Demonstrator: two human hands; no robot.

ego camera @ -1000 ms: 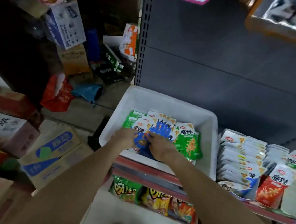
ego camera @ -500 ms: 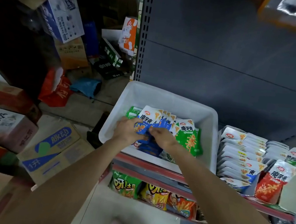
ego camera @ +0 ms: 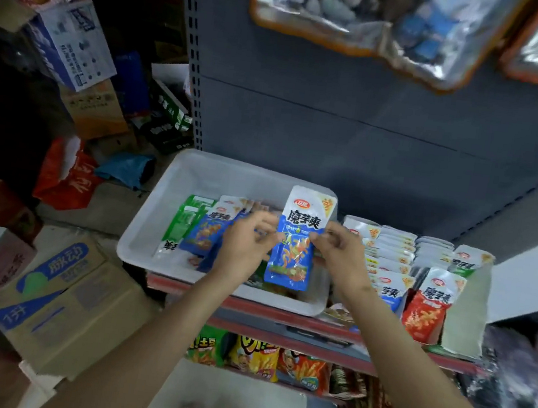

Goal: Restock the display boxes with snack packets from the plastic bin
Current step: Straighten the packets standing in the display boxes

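Your left hand (ego camera: 244, 246) and right hand (ego camera: 339, 255) both pinch one blue foil snack packet (ego camera: 295, 241), held upright above the white plastic bin (ego camera: 172, 201) at the shelf's front edge. More blue and green packets (ego camera: 196, 228) lie in the bin; the cardboard display boxes (ego camera: 466, 308) stand just right of it.

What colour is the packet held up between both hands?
Blue with a white top, the packet, seen in the head view.

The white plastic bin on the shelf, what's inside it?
The white plastic bin holds green packets at its left and blue packets beside them. The left hand and a raised blue packet cover the middle, so the rest cannot be seen.
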